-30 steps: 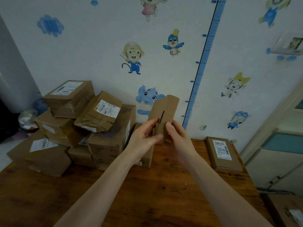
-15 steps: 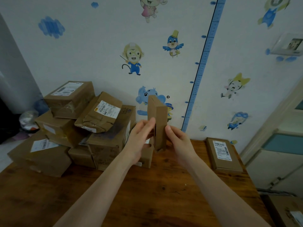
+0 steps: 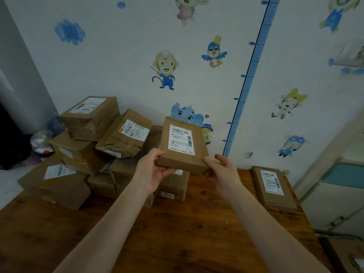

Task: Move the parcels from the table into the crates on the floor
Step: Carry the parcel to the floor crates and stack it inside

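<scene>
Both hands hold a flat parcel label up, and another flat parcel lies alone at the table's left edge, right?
No. The head view shows the lone parcel at the right edge of the table. The left hand and right hand do hold the held parcel label up.

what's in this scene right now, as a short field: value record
held parcel: flat, brown, label facing the camera, lifted above the table
left hand: grips its lower left corner
right hand: holds its lower right corner
pile: brown parcels stacked at the table's back left
other parcel: flat, label up, near the table's right edge
</scene>
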The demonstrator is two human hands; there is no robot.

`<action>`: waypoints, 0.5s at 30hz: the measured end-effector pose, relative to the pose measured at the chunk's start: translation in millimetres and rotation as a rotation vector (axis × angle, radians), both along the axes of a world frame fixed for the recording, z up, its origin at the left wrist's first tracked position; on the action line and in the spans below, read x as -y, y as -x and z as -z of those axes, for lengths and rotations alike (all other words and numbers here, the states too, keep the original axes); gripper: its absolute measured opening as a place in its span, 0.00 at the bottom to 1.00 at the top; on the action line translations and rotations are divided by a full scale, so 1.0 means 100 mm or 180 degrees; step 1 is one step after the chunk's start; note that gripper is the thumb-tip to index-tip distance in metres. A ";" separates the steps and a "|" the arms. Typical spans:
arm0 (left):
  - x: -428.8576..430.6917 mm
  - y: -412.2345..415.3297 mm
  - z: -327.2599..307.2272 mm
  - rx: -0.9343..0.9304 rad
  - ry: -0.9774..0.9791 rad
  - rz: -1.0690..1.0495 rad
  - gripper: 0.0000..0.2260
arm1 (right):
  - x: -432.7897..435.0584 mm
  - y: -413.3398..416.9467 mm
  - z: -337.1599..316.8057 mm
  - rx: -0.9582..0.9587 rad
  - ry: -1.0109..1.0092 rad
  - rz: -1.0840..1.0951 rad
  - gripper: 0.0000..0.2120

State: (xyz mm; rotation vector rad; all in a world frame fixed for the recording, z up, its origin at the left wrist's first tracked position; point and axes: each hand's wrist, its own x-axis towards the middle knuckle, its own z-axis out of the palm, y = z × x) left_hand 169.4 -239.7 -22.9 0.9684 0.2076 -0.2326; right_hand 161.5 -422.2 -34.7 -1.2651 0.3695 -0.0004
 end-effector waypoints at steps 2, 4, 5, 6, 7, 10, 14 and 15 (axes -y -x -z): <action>-0.03 0.02 0.05 -0.0049 -0.0004 -0.0001 0.11 | 0.01 -0.01 -0.01 -0.0253 -0.0482 -0.0123 0.28; -0.04 0.03 0.08 -0.0119 0.0002 -0.0018 0.09 | 0.00 0.00 -0.02 -0.0315 -0.0489 -0.0235 0.26; -0.05 0.03 0.10 -0.0154 -0.0043 -0.0013 0.09 | -0.01 0.00 0.00 -0.0327 -0.0475 -0.0241 0.26; -0.05 0.03 0.12 -0.0175 -0.0138 0.0004 0.10 | -0.01 0.01 0.02 -0.0311 -0.0436 -0.0243 0.26; -0.06 0.02 0.14 -0.0191 -0.0262 0.0029 0.11 | -0.01 0.01 0.06 -0.0308 -0.0367 -0.0235 0.27; -0.04 -0.02 0.22 -0.0264 -0.0562 0.0125 0.15 | 0.00 0.01 0.16 -0.0298 -0.0277 -0.0230 0.26; 0.12 -0.02 0.35 -0.0460 -0.0524 0.0191 0.12 | 0.11 0.05 0.36 -0.0386 -0.0309 0.0022 0.28; 0.17 0.00 0.41 -0.0475 -0.0548 0.0223 0.12 | 0.15 0.08 0.42 -0.0409 -0.0347 0.0099 0.28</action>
